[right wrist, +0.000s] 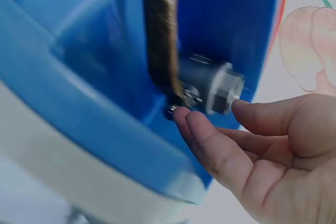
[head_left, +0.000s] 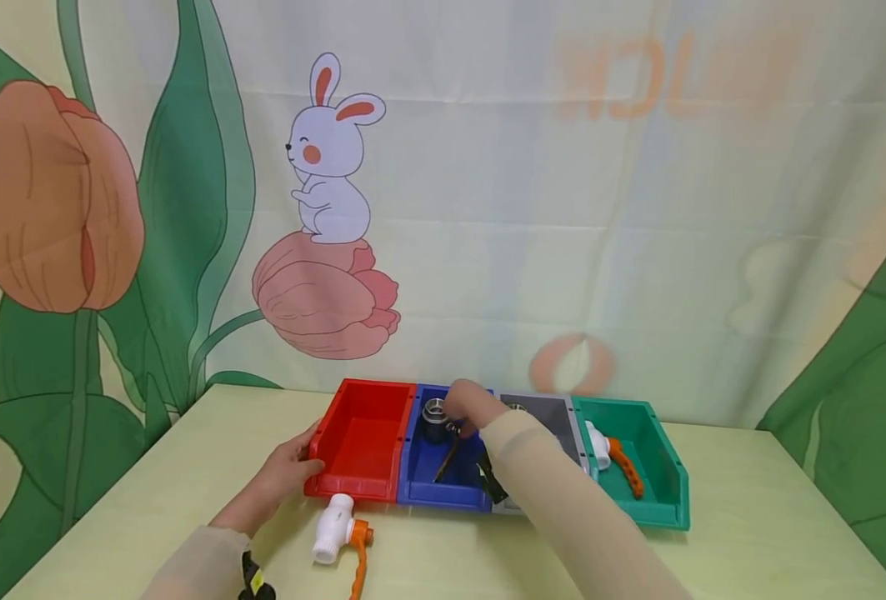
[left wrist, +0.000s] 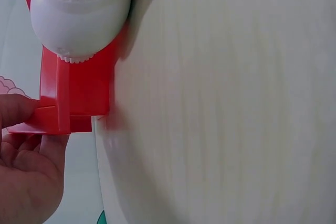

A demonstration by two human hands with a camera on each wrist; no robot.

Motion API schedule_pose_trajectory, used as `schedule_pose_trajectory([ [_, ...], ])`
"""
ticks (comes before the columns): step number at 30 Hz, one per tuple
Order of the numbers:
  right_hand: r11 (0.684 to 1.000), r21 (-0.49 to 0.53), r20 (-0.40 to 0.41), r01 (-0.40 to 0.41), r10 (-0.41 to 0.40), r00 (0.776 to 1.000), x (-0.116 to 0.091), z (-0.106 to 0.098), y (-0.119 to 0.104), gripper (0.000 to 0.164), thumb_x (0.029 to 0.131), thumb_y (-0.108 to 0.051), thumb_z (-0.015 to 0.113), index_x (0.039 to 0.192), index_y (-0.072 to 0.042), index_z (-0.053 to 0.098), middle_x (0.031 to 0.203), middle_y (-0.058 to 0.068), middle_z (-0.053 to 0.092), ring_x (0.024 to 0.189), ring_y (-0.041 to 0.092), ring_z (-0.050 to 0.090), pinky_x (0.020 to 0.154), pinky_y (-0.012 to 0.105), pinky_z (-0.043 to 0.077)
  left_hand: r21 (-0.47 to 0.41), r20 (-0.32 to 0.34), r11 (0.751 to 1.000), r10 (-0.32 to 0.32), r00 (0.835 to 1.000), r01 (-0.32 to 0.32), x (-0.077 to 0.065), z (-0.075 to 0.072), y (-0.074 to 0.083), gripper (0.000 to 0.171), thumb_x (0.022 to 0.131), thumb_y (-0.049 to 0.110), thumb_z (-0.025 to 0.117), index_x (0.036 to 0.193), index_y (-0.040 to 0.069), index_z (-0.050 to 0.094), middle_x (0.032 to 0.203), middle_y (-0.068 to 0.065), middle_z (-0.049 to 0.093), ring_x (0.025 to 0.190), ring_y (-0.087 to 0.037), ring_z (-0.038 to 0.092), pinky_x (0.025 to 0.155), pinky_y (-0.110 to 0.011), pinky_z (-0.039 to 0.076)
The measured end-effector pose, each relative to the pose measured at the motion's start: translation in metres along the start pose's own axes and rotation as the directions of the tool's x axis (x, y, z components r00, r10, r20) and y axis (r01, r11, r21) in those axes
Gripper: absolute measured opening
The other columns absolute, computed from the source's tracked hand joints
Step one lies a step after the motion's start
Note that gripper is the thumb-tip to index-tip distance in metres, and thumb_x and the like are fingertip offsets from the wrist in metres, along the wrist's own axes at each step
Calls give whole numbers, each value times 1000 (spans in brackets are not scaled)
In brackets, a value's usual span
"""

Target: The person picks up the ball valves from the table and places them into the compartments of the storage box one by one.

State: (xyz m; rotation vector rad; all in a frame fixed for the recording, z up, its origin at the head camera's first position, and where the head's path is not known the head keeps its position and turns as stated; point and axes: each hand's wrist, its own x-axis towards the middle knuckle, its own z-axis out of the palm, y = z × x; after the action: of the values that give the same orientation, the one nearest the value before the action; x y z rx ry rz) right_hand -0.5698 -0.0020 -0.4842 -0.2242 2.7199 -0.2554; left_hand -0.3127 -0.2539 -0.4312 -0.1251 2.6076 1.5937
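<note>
One dark, cylindrical metal valve with a silver hex end (right wrist: 202, 82) stands in the blue plastic bin (head_left: 443, 496), its long worn black-brown lever (right wrist: 164, 35) slanting toward the bin's front. Probably heavy for its size, stiff, not fragile; smooth metal may slip. Best hold looks like thumb and fingers round the body below the hex end; lever likely swings, so poor grip. Right hand (right wrist: 278, 156) is at the valve, thumb and fingers apart, thumb near the hex end; can't tell if touching. Left hand (head_left: 288, 467) grips the side wall of the red plastic bin (head_left: 360, 450), thumb and fingers clamped on it. White plastic valve with orange handle (head_left: 333, 529) lies on the pale yellow tabletop (head_left: 750, 517) in front. Grey plastic bin (head_left: 560, 414) right of blue, then green plastic bin (head_left: 656, 450) holding another white-and-orange valve (head_left: 600, 446).
</note>
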Motion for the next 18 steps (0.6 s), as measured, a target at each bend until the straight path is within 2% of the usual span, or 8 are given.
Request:
schedule_pose_trajectory([
  [2,991,127,-37,-36,41,999,-8,-5,1,41,99,-9,61,139,-1,57,141,11,58,96,20,72,85,33,63,0,-1,1000,1,1000,-1,1,0,0,70,102,1,50,163,8,17,163,-29,31,143,-51,37,115,-58,45],
  [4,972,231,-38,-45,55,998,-33,-15,-2,45,102,-10,56,146,-1,50,149,13,53,91,25,76,79,35,65,3,0,1000,-3,1000,3,1,1,-1,70,102,0,50,163,7,18,163,-30,31,143,-51,37,115,-59,45],
  [6,975,222,-33,-30,39,999,-71,-27,-9,35,101,-10,54,134,2,57,130,15,62,75,21,74,69,29,61,6,2,1000,-5,1000,5,2,2,-2,68,101,-1,50,162,6,20,162,-32,32,142,-52,37,115,-60,45],
  [9,977,211,-46,3,7,999,-150,-51,-23,18,99,-6,57,113,4,62,96,12,62,65,16,64,64,25,53,9,4,1000,1,1000,-1,2,3,-2,68,101,-1,49,162,5,21,161,-33,32,142,-53,37,116,-62,43],
  [11,976,212,-86,37,-19,996,-193,-61,-31,14,99,-6,58,108,3,65,88,9,60,62,15,60,62,25,52,9,0,1000,8,1000,-8,2,3,-2,68,100,-2,50,162,4,22,160,-33,33,142,-53,38,116,-62,43],
  [13,967,242,-126,77,-47,991,-227,-71,-38,24,100,-7,60,120,5,66,99,12,69,69,19,68,67,26,60,10,-7,1000,15,1000,-15,2,2,-1,68,100,-2,50,162,4,22,160,-33,34,142,-53,39,116,-62,43],
  [16,948,274,-163,160,-118,980,-253,-76,-43,37,102,-9,59,137,3,61,120,17,72,88,27,75,75,31,65,12,-14,1000,19,1000,-19,4,1,-1,68,100,-2,50,161,4,22,159,-33,35,140,-52,40,115,-61,45],
  [18,935,284,-179,211,-165,970,-265,-76,-45,40,102,-10,58,140,3,59,125,19,71,97,29,75,78,31,66,12,-16,1000,19,1000,-19,5,-1,-1,68,100,-2,50,161,4,22,159,-33,35,140,-52,40,115,-60,46],
])
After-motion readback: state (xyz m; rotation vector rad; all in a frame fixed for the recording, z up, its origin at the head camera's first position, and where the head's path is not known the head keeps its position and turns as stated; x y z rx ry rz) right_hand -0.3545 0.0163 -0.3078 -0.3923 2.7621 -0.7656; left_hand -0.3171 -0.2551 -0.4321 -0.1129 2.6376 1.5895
